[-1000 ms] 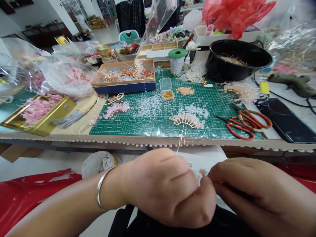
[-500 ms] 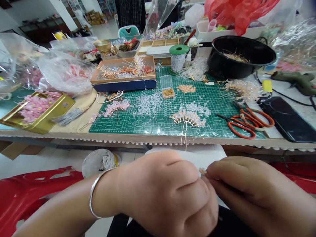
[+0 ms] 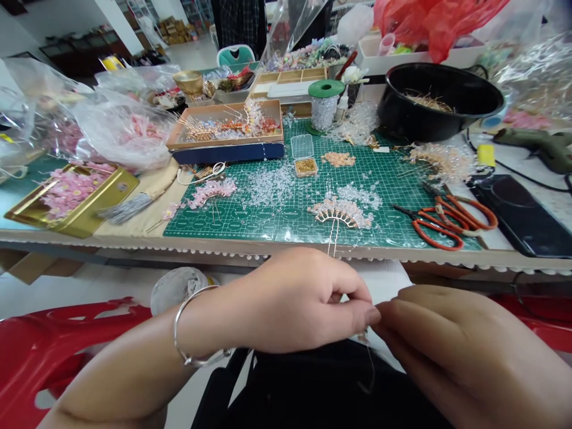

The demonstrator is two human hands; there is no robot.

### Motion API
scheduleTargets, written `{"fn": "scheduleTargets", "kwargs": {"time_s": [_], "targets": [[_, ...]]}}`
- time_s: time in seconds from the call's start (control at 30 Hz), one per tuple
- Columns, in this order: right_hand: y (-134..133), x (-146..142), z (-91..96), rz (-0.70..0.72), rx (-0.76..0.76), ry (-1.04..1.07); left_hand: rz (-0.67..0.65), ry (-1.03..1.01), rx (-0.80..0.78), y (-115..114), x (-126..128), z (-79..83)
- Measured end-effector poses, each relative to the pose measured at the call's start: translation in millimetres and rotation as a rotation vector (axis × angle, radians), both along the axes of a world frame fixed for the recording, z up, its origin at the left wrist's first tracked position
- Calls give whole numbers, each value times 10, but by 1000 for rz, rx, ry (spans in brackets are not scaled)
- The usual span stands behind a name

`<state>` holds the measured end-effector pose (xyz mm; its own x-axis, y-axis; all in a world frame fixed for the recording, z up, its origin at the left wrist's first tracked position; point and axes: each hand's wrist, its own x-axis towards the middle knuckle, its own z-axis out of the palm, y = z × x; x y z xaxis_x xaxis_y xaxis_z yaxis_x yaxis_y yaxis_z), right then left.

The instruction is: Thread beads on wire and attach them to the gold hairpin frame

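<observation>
Over my lap, my left hand [image 3: 304, 301], with a silver bangle on the wrist, is closed in a pinch of thumb and forefinger. Its fingertips meet those of my right hand [image 3: 451, 339], also pinched. A small beaded piece [image 3: 364, 336] shows just under the touching fingertips, and a thin wire [image 3: 372, 369] dangles below it. What exactly lies in the left pinch is hidden. Beyond the hands, a hair comb with clear and peach beads [image 3: 337, 214] lies at the mat's near edge, its prongs toward me.
On the green cutting mat [image 3: 277, 229] lie loose clear beads [image 3: 270, 185], peach pieces [image 3: 338, 159], an open box of gold beads [image 3: 305, 166] and a pink comb [image 3: 210, 193]. Orange-handled scissors [image 3: 440, 229] and a phone [image 3: 521, 214] are at right; a black basin [image 3: 438, 107] stands behind.
My left hand has turned over from a fist-like grip to a thumb-and-forefinger pinch against the right fingertips. The thin wire now shows hanging below. My right hand has barely moved.
</observation>
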<state>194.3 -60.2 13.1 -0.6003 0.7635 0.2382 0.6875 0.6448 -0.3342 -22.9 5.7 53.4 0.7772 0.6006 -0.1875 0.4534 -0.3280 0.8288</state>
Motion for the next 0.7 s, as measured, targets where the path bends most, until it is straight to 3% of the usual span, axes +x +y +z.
{"fn": "scheduleTargets", "kwargs": {"time_s": [0.1, 0.17, 0.37, 0.7], "targets": [[-13, 21, -19, 94, 11, 24, 23, -34, -404, 108, -2, -32], [-15, 26, -21, 116, 66, 42, 41, -103, -545, 172, 9, -103], [-26, 4, -8, 76, 205, 106, 99, -249, -778, 232, 60, -378], [-47, 8, -52, 18, 258, 111, 187, -434, -1089, 67, 145, -721]]}}
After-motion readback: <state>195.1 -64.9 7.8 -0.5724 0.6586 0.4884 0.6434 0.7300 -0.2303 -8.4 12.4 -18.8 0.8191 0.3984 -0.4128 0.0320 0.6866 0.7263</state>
